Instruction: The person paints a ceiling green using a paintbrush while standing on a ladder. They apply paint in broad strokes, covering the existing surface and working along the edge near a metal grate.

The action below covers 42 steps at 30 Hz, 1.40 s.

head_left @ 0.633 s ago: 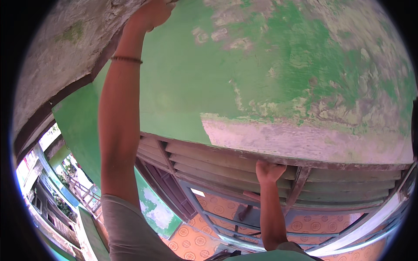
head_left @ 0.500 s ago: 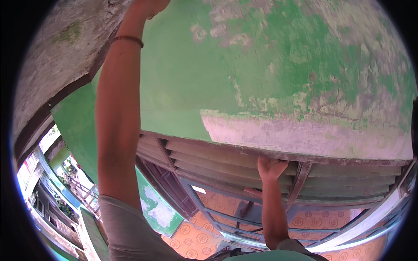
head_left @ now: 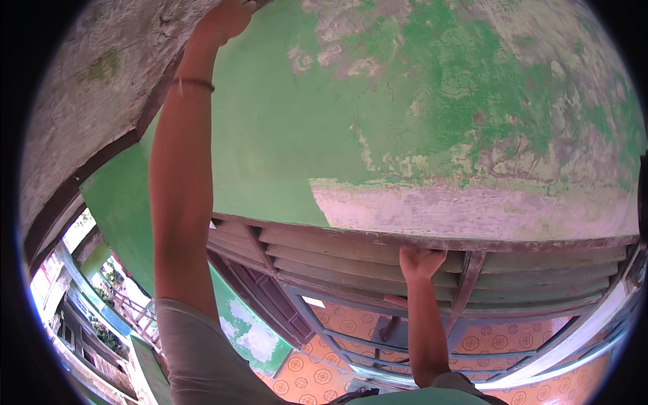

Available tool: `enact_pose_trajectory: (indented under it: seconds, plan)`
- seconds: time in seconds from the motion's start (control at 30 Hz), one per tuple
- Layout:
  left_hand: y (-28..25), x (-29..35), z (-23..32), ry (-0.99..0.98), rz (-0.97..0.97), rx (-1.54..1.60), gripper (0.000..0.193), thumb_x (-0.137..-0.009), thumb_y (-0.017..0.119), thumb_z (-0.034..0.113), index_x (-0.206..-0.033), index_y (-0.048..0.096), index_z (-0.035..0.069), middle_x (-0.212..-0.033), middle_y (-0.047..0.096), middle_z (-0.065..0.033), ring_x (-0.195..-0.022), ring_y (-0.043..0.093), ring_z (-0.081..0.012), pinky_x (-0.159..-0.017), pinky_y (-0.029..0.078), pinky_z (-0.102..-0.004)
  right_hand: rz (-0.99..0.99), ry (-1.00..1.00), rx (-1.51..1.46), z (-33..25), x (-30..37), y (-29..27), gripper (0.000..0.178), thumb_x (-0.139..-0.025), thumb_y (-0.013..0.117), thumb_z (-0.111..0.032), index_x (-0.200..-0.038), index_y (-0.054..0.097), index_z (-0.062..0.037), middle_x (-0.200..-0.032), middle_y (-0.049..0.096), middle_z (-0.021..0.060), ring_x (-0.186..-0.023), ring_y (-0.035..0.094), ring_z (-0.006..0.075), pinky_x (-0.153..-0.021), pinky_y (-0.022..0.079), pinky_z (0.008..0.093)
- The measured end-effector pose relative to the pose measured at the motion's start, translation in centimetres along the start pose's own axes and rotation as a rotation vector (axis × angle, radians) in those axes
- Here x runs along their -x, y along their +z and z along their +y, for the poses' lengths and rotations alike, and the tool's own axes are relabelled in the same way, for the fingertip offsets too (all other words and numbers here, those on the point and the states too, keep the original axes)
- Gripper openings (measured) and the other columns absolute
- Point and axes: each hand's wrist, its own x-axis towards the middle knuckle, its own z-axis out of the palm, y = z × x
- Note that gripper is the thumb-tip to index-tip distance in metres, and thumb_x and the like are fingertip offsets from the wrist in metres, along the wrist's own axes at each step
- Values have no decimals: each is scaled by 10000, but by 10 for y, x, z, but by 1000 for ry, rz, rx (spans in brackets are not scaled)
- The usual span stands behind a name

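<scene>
High on the green wall (head_left: 283, 135), at the upper edge of the view, my left hand (head_left: 223, 21) is raised with its fingers curled. A small greyish edge shows beside those fingers; what they hold is cut off by the frame. A thin dark band circles that wrist. Lower and to the right, my right hand (head_left: 422, 262) reaches up to the wooden rail (head_left: 378, 237) above the louvres. Its fingers hook onto the rail, their tips hidden. The wall's paint is worn, with a pale bare strip (head_left: 459, 212) just over the rail.
A rough sloping ceiling (head_left: 88, 108) meets the wall at the left along a dark beam (head_left: 111, 155). Wooden louvre slats (head_left: 337, 260) run below the rail. Far beneath lie orange patterned floor tiles (head_left: 297, 374) and blue metal bars (head_left: 364, 341). A railing (head_left: 131, 304) stands outside at left.
My left hand has come down slightly along the wall, so more of it shows. My right hand stays on the rail. The view has shifted a little.
</scene>
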Motion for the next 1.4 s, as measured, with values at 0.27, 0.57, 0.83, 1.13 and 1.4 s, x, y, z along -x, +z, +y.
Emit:
enact_pose_trajectory:
  seconds: [0.27,0.57,0.83,1.13,1.4]
  plan:
    - [-28,6,-49,-90,-52,-471,494,-1034,528,311,-1417,517,-1,-1342,547,-189,-1213,511,-320,-956,404,-439,-10,-2,30,0,-3,-8,501,-1023,461,-409,-1429,548,-129,-1427,568,34,-1344,500,258,-1153,359,437]
    - [-29,9,-80,-82,16,-477,455,-1018,552,357,-1258,687,-5,-1013,747,-192,-868,705,-303,-627,543,-400,21,-31,99,6,2,5,424,-986,473,-452,-1289,643,-208,-1249,680,-35,-1081,645,196,-717,501,345]
    - [-35,9,-69,-119,-85,-532,415,-1044,507,311,-1209,674,-31,-1070,738,-228,-941,717,-336,-851,543,-442,-78,-18,66,1,-1,-8,467,-999,473,-406,-1371,596,-154,-1368,616,16,-1262,562,246,-1047,428,417]
    - [-33,-17,-117,128,15,-643,451,-1044,513,335,-1328,644,11,-1210,719,-183,-1148,666,-325,-1023,483,-413,-116,-42,88,6,3,0,501,-998,472,-409,-1409,560,-134,-1428,569,21,-1329,509,247,-1131,373,426]
    - [-26,-6,-56,-152,-118,-590,455,-1039,512,334,-1355,636,30,-1262,707,-177,-1126,681,-310,-1022,491,-426,31,-53,59,4,8,10,515,-993,478,-431,-1414,552,-142,-1407,564,33,-1312,508,253,-1118,377,420]
